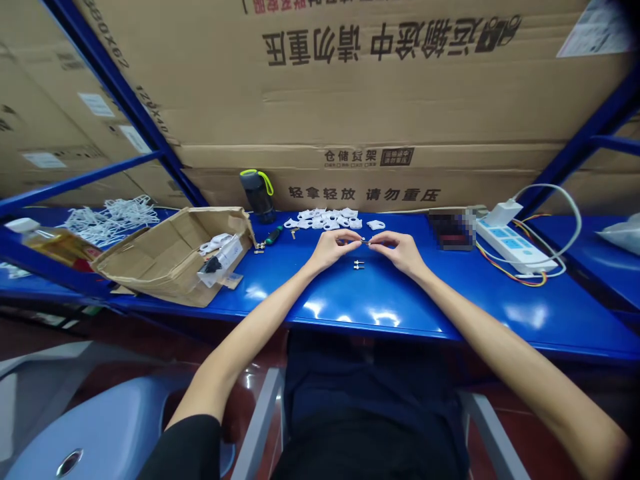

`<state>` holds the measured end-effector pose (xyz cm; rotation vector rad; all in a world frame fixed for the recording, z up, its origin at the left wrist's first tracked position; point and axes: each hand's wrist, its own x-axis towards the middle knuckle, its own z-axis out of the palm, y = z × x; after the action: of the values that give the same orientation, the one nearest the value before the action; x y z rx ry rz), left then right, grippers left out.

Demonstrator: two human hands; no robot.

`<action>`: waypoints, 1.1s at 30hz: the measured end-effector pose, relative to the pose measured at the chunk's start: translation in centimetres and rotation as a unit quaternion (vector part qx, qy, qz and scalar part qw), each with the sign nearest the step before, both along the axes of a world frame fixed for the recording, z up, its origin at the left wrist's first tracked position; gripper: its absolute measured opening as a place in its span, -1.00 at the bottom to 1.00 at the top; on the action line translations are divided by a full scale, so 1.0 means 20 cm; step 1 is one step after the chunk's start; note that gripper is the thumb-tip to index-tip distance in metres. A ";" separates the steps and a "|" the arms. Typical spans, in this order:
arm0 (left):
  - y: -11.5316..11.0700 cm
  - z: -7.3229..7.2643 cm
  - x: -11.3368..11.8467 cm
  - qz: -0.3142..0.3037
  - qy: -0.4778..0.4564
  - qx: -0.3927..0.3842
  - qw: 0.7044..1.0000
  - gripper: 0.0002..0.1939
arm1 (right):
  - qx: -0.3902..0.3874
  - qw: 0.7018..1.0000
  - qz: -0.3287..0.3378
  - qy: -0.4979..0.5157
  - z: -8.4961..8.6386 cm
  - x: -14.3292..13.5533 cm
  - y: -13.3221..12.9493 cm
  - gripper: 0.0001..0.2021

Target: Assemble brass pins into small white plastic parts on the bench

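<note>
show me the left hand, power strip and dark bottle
left hand (331,249): head view, on the back of the hand
power strip (515,244): head view, on its top face
dark bottle (259,200): head view, on its body, below the cap

The left hand (334,249) and right hand (399,250) are pinching a small part (365,241) between them over the blue tabletop (350,293); its details are too small to make out. Two small metal pieces (359,267) are lying near the hands, on the person's side. White plastic pieces (320,215) are lying grouped just beyond. To their left a dark bottle (259,197) is standing, with a green-handled screwdriver (274,235) lying near it. An open cardboard box (160,267) is holding a clear bag (227,259), while a white power strip (515,247) is resting at the right.
</note>
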<state>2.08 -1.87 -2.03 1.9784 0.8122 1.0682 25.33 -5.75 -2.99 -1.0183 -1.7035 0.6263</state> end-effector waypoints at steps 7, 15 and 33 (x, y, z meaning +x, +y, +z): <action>0.00 0.00 0.00 0.003 0.003 0.015 1.000 -0.67 | 0.003 1.000 -0.003 -0.013 0.02 -0.01 -0.02 -0.72; -0.01 0.02 -0.01 0.002 0.012 0.046 0.999 -0.69 | 0.024 1.000 -0.007 -0.016 0.03 -0.01 -0.03 -0.73; 0.01 0.01 -0.01 -0.009 -0.004 -0.012 1.000 -0.60 | 0.077 0.994 -0.015 -0.074 0.01 0.00 -0.03 -0.77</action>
<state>1.85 -1.74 -1.85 1.9574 0.7987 1.0507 25.31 -6.29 -2.70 -0.9975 -1.8317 0.4014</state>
